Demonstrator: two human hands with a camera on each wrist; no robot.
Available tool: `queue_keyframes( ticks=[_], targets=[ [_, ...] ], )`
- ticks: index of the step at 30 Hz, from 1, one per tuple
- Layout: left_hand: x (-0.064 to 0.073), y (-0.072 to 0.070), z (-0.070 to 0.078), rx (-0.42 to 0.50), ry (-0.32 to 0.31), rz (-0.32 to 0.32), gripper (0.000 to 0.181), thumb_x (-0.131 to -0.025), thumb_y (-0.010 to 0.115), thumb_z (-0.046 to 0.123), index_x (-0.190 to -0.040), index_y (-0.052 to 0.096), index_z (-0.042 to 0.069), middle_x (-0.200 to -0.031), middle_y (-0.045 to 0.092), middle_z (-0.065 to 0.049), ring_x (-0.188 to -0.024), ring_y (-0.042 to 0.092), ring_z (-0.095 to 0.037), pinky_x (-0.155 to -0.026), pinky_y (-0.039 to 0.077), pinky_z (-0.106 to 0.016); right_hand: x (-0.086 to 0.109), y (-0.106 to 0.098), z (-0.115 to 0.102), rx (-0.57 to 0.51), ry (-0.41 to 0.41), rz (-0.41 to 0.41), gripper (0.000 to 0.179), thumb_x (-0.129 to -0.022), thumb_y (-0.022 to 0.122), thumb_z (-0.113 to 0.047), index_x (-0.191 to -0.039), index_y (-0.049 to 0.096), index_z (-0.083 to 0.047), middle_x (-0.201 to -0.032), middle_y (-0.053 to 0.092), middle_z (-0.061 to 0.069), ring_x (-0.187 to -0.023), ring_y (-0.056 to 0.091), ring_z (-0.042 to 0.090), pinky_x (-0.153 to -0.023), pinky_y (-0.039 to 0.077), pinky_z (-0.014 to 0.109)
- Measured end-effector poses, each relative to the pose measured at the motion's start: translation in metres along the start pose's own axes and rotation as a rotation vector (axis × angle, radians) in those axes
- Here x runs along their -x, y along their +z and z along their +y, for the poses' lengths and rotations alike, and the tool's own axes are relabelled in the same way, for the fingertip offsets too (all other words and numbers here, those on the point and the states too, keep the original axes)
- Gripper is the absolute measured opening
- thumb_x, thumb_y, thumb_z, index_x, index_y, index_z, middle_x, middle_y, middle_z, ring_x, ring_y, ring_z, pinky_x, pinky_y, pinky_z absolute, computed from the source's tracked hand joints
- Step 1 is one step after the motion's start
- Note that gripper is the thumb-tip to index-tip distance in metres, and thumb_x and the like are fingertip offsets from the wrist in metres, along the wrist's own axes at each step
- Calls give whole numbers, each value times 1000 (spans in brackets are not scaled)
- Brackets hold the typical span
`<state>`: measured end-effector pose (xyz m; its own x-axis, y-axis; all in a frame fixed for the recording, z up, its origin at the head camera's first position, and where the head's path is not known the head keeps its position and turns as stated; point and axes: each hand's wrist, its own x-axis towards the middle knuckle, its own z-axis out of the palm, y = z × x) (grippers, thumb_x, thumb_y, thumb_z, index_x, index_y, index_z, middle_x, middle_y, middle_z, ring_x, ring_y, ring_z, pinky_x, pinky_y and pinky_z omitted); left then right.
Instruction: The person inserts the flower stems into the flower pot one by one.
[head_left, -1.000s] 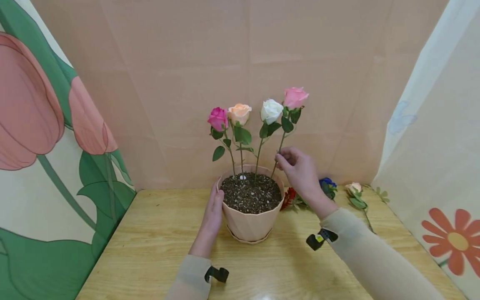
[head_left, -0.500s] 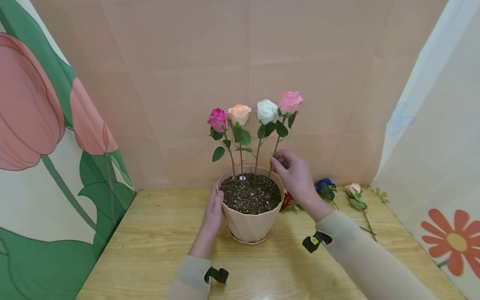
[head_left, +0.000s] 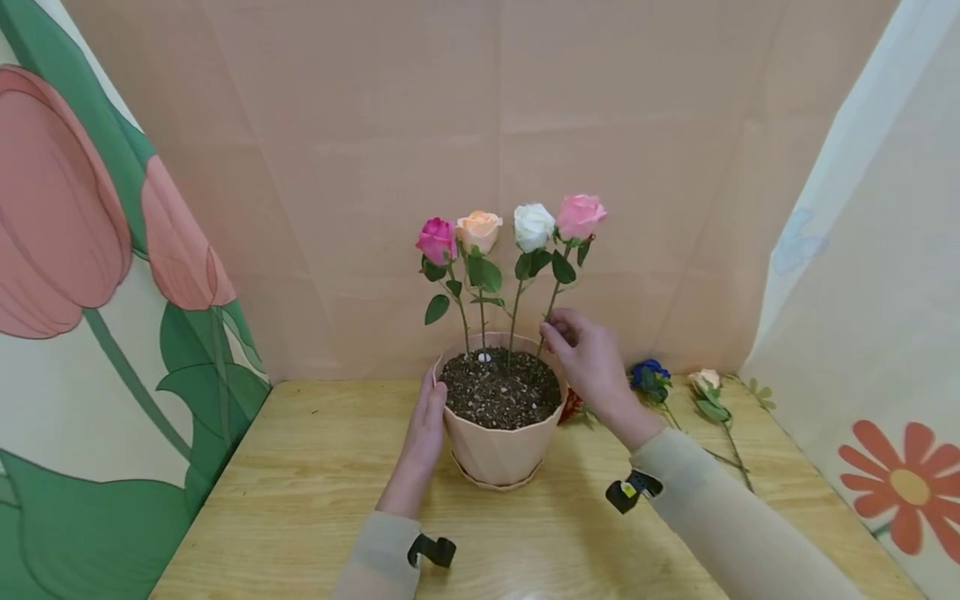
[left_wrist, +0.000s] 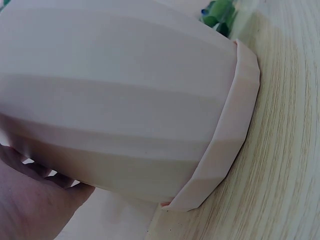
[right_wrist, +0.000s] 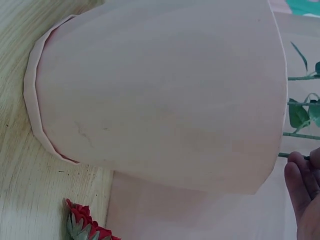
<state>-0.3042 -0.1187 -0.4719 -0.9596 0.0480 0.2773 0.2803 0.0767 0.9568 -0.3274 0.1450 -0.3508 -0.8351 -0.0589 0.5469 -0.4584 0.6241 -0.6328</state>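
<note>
My right hand [head_left: 588,354] pinches the stem of a light pink rose [head_left: 581,217] between thumb and fingers, just above the pot's right rim. The stem's lower end is in the dark soil [head_left: 502,396]. In the right wrist view the fingertips [right_wrist: 295,159] are on that stem close to the rim. My left hand [head_left: 423,425] rests against the left side of the pale pink flower pot [head_left: 495,450], thumb near the rim, other fingers partly hidden. A magenta rose [head_left: 437,240], a peach rose [head_left: 479,230] and a white rose [head_left: 534,227] stand upright in the soil.
The pot stands in a matching saucer [head_left: 498,483] on the wooden table [head_left: 315,467]. To its right lie a red flower [right_wrist: 87,222], a blue flower [head_left: 651,375] and a cream rose [head_left: 707,383]. A pink backdrop [head_left: 375,167] hangs behind, with floral-patterned sheets at both sides.
My right hand has moved left and slightly down with the pink rose, whose bloom now sits lower and nearer the white rose. The white rose shifted slightly left. My left hand stays at the pot.
</note>
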Motion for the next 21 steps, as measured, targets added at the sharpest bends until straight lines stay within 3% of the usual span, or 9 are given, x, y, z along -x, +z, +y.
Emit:
queue_keyframes(
  ticks=[5,12,21],
  targets=[
    [-2,1,2,10,13,0,62,-121,29,43,-177,24,17,-182,21,-12,-167,16,-37,-133,11,-63,-1,0,0,16,-30,2,17,-110,71,-15,-116,78,-1,-100,81,11,-84,77,23,-71,64,40],
    [-2,2,5,13,4,-2,61,-121,29,42,-177,24,18,-182,20,-12,-167,15,-37,-133,11,-64,2,-6,5,13,-11,-11,17,-111,69,-17,-114,79,-2,-98,81,10,-84,78,22,-72,65,41],
    [3,1,5,15,-34,4,61,-121,29,43,-178,23,21,-183,18,-12,-167,15,-39,-132,11,-67,13,-10,20,1,8,8,16,-110,72,-21,-103,79,-9,-90,80,4,-79,76,21,-64,58,29]
  ],
)
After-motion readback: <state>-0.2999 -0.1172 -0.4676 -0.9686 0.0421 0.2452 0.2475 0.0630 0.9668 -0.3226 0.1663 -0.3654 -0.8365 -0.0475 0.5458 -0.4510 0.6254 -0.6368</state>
